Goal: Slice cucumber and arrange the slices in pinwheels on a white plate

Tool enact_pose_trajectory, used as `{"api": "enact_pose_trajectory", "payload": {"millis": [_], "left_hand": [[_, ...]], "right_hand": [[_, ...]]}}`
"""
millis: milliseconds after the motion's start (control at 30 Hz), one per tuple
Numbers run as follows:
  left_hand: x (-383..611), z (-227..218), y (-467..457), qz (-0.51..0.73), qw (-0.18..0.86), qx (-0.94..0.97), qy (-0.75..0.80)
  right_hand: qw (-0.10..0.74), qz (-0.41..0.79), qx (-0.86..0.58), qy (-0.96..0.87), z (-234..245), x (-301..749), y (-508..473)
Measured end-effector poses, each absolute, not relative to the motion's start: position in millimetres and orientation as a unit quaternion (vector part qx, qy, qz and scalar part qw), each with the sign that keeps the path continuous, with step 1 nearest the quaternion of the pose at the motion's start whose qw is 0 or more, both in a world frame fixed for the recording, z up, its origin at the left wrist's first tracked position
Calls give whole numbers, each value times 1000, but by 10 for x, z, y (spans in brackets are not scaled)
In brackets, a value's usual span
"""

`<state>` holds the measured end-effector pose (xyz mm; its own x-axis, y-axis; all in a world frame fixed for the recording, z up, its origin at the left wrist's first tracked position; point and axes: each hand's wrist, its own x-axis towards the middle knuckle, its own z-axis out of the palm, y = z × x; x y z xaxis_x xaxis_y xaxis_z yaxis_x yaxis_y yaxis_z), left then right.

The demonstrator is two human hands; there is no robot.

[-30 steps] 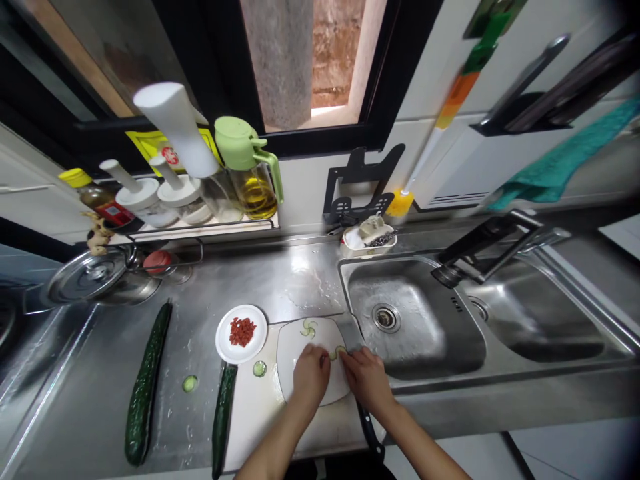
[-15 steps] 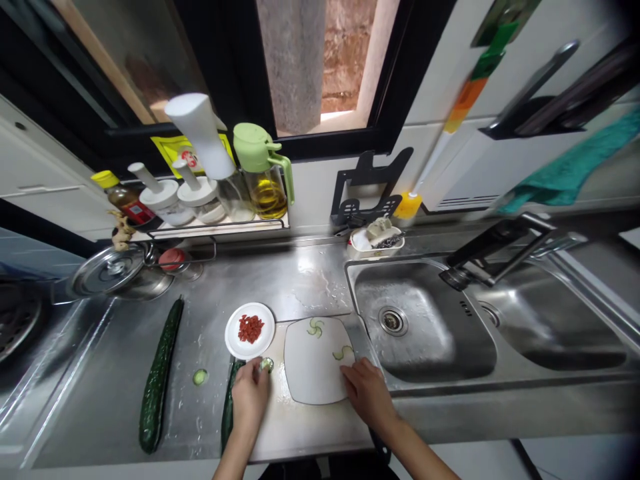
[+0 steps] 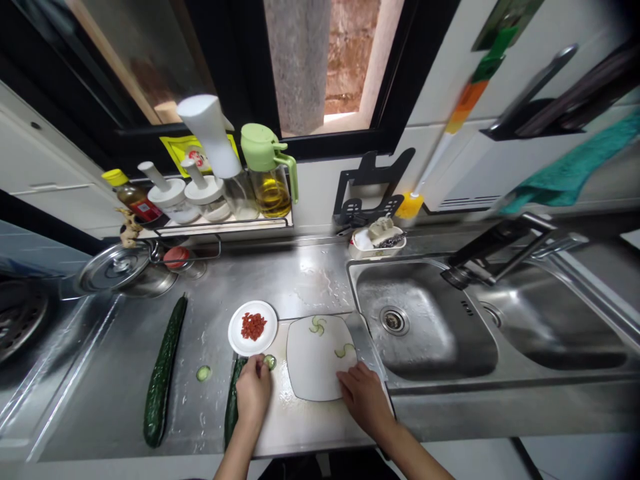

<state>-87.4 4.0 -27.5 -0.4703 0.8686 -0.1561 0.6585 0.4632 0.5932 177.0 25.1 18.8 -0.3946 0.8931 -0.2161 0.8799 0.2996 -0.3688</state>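
My left hand rests on the white cutting board, its fingertips closed on a cucumber slice beside the cut cucumber. My right hand lies at the near right corner of the white square plate, fingers curled against its edge. On the plate sit two cucumber-slice pinwheel shapes, one at the far side and one at the right. A small round dish of red berries stands just beyond my left hand.
A whole cucumber and a loose slice lie on the steel counter at left. A double sink with tap is to the right. Oil and seasoning bottles stand on a rack at the back; a pot lid at far left.
My left hand left the plate, moved left and took hold of the cucumber slice by the cut cucumber. My right hand slid back to the plate's near corner.
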Motion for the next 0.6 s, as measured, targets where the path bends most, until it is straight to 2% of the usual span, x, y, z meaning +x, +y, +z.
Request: {"api": "enact_pose_trajectory", "payload": {"millis": [600], "left_hand": [[-880, -111, 55, 202, 244, 425, 848]], "right_hand": [[25, 201, -534, -821, 212, 1762, 227]]}}
